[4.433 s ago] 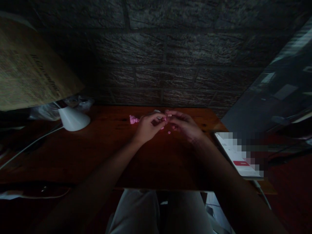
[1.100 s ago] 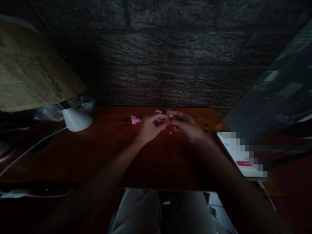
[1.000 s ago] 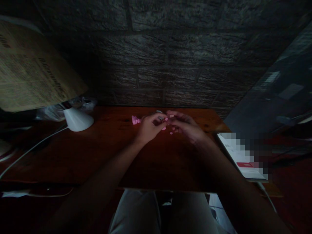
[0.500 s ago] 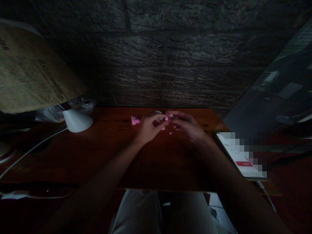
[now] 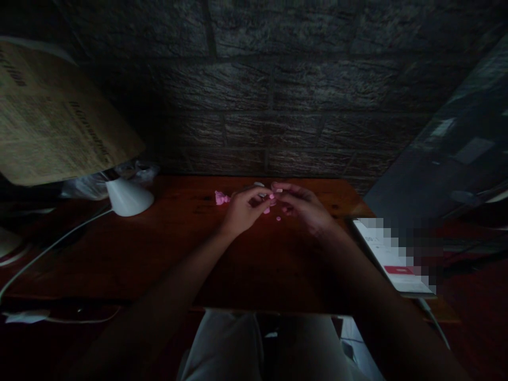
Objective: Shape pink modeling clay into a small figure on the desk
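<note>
My left hand [image 5: 245, 210] is closed in a pinch over the wooden table, with a small round pink piece [image 5: 272, 196] at its fingertips. Facing it, my right hand [image 5: 305, 203] has its fingers bent together close to the same piece. A pale bit [image 5: 279, 190] shows at the right fingers; whether it is a separate thing is too dim to tell. Left of my hands lies a larger pink lump [image 5: 221, 198], narrower on one side. Below the fingers are a pink bit [image 5: 266, 210] and a tiny pink disc [image 5: 278, 218]. A whitish object [image 5: 259, 185] is partly hidden behind my left hand.
A white lamp-like base [image 5: 129, 198] with a cable stands at left beneath a printed brown paper shade [image 5: 59, 116]. Clear plastic lies behind it. A lit, partly pixelated tablet or phone [image 5: 391, 259] rests at the right edge of the table [image 5: 254, 264]. A brick wall closes the back.
Both hands stay together at nearly the same spot, the fingers shifting only slightly around the small pink piece. The whole view has moved a little.
</note>
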A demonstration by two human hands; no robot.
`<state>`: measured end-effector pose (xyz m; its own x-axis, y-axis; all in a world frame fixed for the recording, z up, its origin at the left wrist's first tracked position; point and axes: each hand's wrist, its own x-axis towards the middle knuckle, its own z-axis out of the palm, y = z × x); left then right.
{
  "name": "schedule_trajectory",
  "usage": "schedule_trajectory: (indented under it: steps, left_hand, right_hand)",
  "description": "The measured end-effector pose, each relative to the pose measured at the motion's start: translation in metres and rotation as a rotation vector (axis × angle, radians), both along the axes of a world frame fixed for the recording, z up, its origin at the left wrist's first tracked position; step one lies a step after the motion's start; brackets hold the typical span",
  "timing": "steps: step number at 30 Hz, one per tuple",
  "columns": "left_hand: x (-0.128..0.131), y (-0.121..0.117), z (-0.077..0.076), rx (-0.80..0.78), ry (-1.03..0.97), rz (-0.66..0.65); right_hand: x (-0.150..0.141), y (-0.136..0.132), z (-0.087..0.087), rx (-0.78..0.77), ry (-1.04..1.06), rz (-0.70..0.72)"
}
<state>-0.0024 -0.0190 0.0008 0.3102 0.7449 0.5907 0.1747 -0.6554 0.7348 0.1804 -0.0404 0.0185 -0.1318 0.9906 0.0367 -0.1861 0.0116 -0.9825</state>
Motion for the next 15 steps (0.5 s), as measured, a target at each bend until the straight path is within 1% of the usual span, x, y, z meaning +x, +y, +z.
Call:
schedule_trajectory:
  steps: [6,12,15]
  left_hand:
    - [0.0004,-0.0001,-0.0006,-0.005,-0.020,-0.003]
    - [0.0000,-0.0002,-0.0001,0.028,0.006,0.005]
    - [0.0002,-0.0003,0.0000,0.009,0.009,0.004]
  right_hand:
    - [-0.0002,-0.0005,0.0013,0.003,-0.018,0.005]
    - [-0.0013,0.0012,-0.0018,0.039,-0.030,0.029]
    - [-0.0013,0.0019,-0.0030,0.042,-0.034,0.023]
